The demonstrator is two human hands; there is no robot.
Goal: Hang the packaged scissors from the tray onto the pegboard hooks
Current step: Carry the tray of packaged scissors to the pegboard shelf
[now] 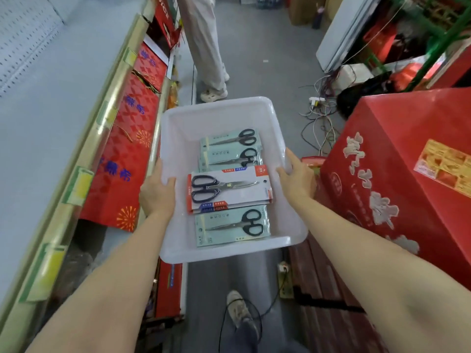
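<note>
Shop aisle flooring is running beneath me while I am carrying the white tray (178, 138) at waist height. 4 packaged scissors are lying flat inside: 3 pale green packs (230, 226) and 1 white pack (229, 189) resting across them. My left hand (158, 192) is gripping the left rim, my right hand (297, 178) is curling over the right rim. Nothing is hanging yet, so I am judging every pack remains. The pegboard (28, 42) is standing up to my left, above the shelf edge (84, 159); a red box (397, 179) is crowding my right, cables (318, 123) are trailing ahead.
</note>
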